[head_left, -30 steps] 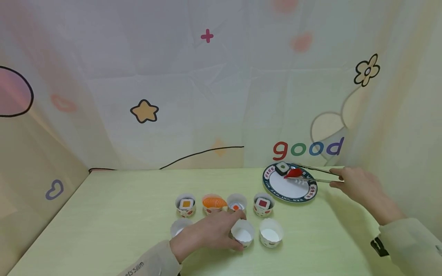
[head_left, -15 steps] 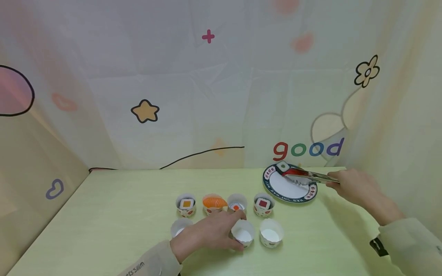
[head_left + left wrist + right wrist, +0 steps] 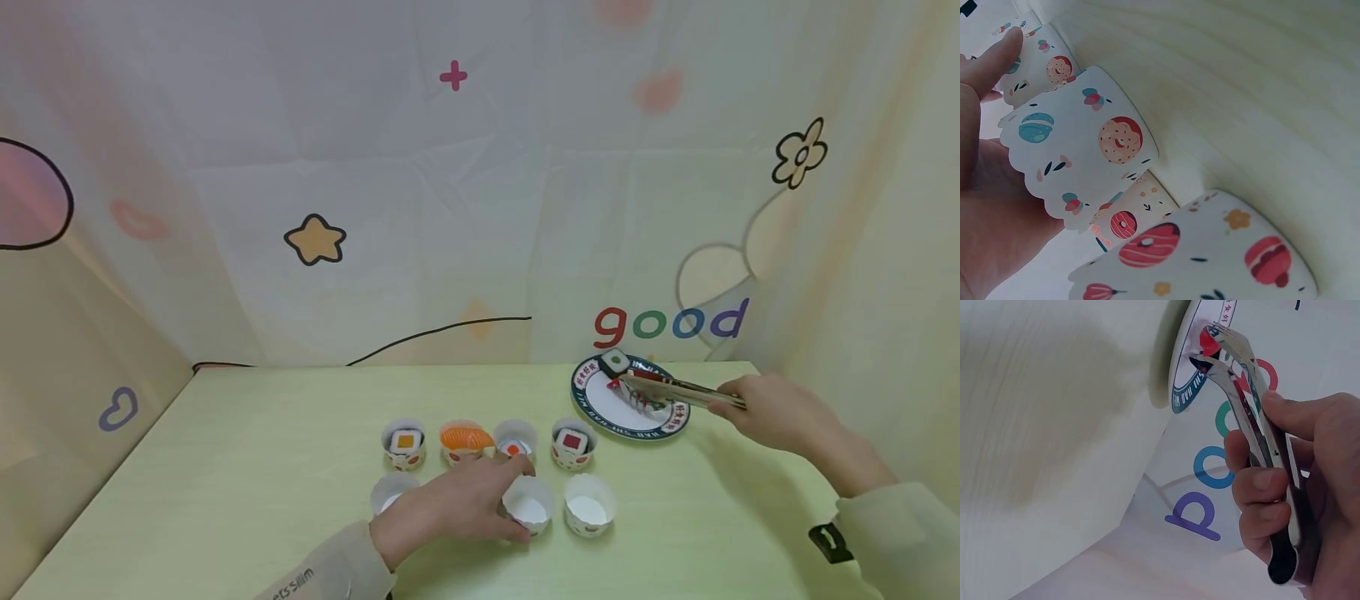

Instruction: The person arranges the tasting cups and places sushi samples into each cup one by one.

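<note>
My right hand (image 3: 780, 417) grips metal tongs (image 3: 1244, 375) at the right. Their arms are squeezed close around a red toy sushi piece (image 3: 1209, 340), at the plate. A blue-rimmed white plate (image 3: 622, 417) lies beneath, with a white-and-black sushi roll (image 3: 615, 361) near its far-left rim. Whether the red piece is lifted cannot be told. In the front row, my left hand (image 3: 465, 504) holds a white paper cup (image 3: 529, 508) between thumb and fingers. From the left wrist, the thumb lies against a printed cup (image 3: 1041, 69).
Behind stand cups with a yellow-centred roll (image 3: 405, 443), orange salmon sushi (image 3: 465, 437), a red-orange-centred piece (image 3: 513, 450) and a maroon-centred roll (image 3: 572, 442). Another front-row cup (image 3: 589, 508) stands right of the left hand, one (image 3: 392, 490) left. A printed curtain hangs behind the table.
The tongs, spread around the red piece a second ago, have closed on it. My right hand has shifted slightly since. The left hand and cups have stayed put.
</note>
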Available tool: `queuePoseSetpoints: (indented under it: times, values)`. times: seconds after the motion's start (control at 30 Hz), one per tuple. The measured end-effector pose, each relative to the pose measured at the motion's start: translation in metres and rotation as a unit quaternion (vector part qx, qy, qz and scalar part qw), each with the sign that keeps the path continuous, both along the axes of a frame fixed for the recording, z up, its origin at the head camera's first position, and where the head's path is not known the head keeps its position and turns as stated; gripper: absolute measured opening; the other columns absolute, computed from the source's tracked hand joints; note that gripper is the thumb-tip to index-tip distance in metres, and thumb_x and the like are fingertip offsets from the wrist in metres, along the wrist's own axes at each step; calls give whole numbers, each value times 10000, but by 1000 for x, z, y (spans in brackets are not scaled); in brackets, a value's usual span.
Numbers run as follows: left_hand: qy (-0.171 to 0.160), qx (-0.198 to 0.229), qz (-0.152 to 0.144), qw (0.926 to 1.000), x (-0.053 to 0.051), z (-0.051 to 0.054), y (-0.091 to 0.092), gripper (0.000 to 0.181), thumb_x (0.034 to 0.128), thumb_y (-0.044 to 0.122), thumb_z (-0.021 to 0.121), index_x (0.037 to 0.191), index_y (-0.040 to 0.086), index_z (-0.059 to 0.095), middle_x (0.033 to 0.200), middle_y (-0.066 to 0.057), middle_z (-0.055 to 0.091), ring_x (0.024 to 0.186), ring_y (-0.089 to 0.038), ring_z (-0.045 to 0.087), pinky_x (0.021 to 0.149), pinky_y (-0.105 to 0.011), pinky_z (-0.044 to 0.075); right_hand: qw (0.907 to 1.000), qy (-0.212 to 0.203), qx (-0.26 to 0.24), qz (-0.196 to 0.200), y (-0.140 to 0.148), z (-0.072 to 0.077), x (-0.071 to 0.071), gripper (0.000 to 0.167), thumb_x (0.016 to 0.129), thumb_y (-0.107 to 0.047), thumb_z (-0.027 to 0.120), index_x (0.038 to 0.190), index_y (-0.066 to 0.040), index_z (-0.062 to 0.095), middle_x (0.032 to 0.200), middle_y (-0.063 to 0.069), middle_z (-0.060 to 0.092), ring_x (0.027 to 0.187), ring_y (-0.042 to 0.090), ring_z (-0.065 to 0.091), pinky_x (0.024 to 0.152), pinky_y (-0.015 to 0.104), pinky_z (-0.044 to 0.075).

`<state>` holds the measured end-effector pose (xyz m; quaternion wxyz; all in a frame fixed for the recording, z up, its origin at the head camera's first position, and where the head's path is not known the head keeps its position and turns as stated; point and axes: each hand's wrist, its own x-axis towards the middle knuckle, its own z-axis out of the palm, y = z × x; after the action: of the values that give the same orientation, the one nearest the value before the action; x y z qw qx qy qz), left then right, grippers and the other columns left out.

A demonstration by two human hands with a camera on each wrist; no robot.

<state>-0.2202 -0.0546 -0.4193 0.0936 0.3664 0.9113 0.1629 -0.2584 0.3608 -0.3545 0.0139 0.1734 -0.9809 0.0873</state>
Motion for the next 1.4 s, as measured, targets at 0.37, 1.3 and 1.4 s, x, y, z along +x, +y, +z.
queuePoseSetpoints:
  times: [0.37, 1.3, 1.4]
  values:
    - [-108, 13, 39, 9999, 0, 1, 0, 666, 830, 514, 838, 1356, 246, 532, 1165, 99, 676, 946, -51, 571, 942, -374, 415, 9977, 489, 467, -104, -12, -8, 9, 122, 959, -235, 719, 923, -119, 724, 738, -51, 586, 614, 148, 469, 507, 359, 379]
    - [-139, -9, 30, 9999, -1, 1, 0, 667, 842, 513, 828, 1367, 239, 523, 1152, 97, 666, 948, -52, 561, 974, -387, 409, 9948, 954, 318, 152, -32, 10, 36, 184, 947, -239, 746, 1056, -92, 762, 670, -127, 519, 594, 105, 436, 495, 311, 351]
    - [-116, -24, 19, 9999, -1, 1, 0, 668, 845, 514, 825, 1370, 236, 521, 1155, 92, 665, 950, -50, 561, 982, -389, 410, 9947, 958, 284, 225, -37, 13, 42, 205, 944, -240, 751, 1080, -86, 763, 657, -136, 512, 589, 95, 434, 496, 301, 349]
